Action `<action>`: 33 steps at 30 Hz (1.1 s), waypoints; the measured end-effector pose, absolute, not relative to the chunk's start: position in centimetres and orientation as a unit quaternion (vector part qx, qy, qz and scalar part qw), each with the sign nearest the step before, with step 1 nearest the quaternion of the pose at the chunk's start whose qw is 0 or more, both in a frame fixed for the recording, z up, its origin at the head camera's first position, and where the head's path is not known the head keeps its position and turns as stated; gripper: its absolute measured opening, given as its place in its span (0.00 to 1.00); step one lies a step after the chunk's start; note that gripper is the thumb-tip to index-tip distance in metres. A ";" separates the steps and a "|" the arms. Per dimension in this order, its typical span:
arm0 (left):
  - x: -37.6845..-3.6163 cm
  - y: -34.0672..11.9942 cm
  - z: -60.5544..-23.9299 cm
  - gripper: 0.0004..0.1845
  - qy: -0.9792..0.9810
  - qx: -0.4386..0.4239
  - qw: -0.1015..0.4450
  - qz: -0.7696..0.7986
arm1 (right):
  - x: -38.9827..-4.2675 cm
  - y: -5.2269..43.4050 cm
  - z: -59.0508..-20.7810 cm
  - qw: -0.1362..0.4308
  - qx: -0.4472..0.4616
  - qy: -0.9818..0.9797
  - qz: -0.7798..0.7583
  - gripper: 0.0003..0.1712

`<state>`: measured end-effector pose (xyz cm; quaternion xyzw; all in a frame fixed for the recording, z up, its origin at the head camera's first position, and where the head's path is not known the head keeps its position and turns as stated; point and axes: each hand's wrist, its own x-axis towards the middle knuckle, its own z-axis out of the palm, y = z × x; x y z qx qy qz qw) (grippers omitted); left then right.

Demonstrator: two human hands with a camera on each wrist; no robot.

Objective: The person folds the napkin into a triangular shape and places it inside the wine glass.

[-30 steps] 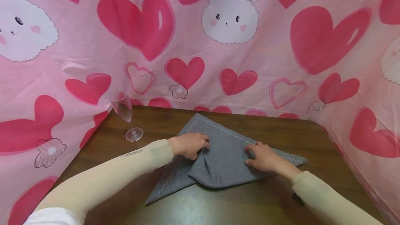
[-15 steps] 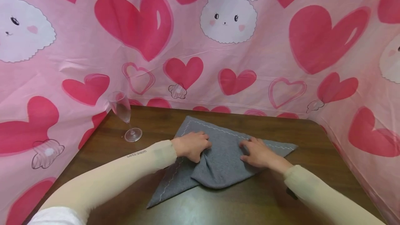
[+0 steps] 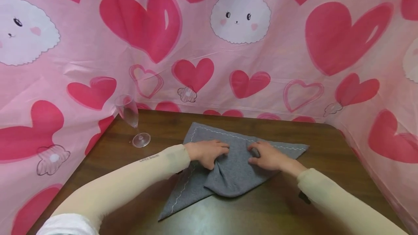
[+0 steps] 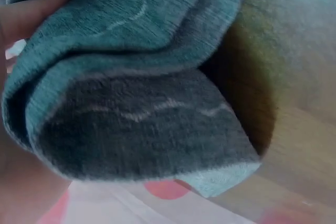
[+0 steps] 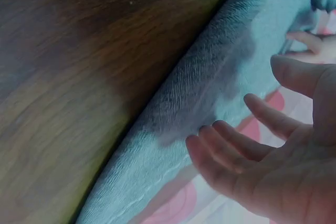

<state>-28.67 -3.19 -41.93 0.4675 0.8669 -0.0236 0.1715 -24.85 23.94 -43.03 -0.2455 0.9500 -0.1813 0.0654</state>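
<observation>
A grey cloth (image 3: 228,177) with white zigzag stitching lies partly folded on the dark wooden table (image 3: 294,206). My left hand (image 3: 210,154) sits on its left part and grips a bunched fold; in the left wrist view the cloth (image 4: 147,124) wraps over a fingertip (image 4: 31,14). My right hand (image 3: 265,156) rests on the cloth's right part with relaxed fingers. In the right wrist view that hand (image 5: 273,166) is spread just above the cloth (image 5: 210,93), with bare table (image 5: 68,77) beside it.
A clear champagne flute (image 3: 130,113) stands at the table's far left corner, close to the left forearm. A pink sheet printed with hearts and rabbits (image 3: 241,46) walls in the table at the back and on both sides.
Both hands have drawn closer together on the cloth. The cloth's far edge and right corner have shifted left, and the middle fold is more bunched.
</observation>
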 end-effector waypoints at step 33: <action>-26.5 -0.6 -41.8 0.34 0.890 0.432 0.123 -0.075 | -25.3 22.8 -43.2 0.073 -0.158 0.979 -0.102 0.28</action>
